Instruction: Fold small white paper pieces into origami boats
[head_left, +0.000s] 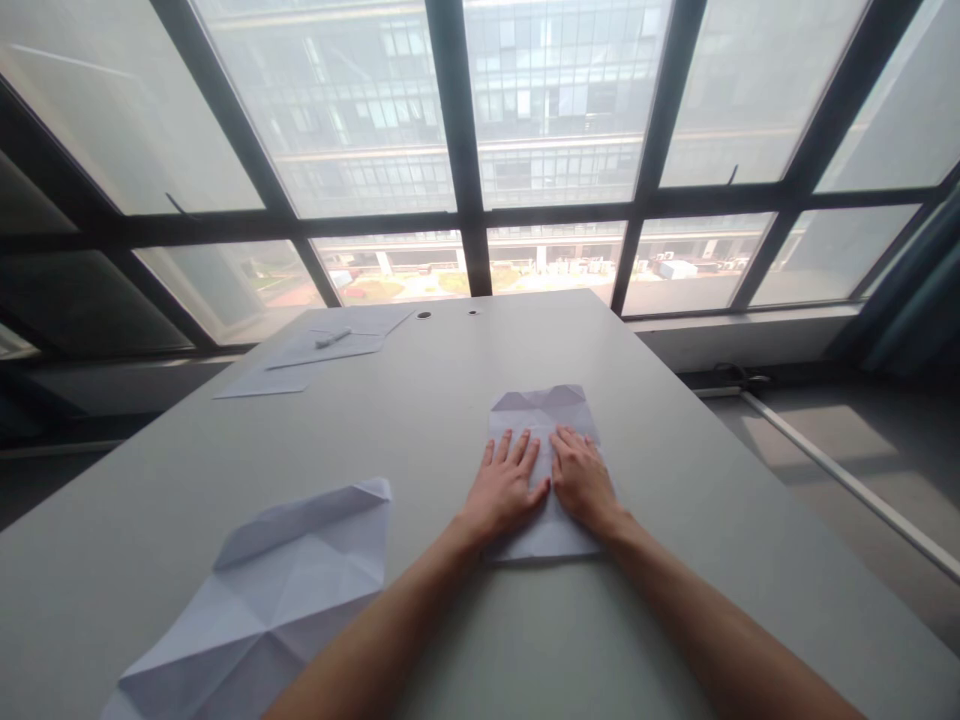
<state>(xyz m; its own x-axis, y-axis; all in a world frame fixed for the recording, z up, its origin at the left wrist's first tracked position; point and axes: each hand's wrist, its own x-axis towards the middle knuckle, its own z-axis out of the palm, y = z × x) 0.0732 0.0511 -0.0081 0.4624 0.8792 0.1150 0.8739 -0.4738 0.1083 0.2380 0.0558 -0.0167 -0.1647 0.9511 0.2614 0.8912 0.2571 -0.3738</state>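
Observation:
A white folded sheet of paper [541, 405] lies on the white table [450, 430], its far edge turned over with creased corners. Flat on its left part rests my left hand [506, 485], fingers spread and pointing away from me. My right hand [583, 480] presses on the right part, its fingers slightly bent and close together, with nothing seen in them. The two hands are a small gap apart. The paper under the palms is hidden.
A larger creased sheet [300, 570] lies at the near left, partly behind my left forearm. Farther back on the left are flat sheets [360, 340] with a small white object [332, 338] on top. Windows [555, 100] stand beyond the table's far edge.

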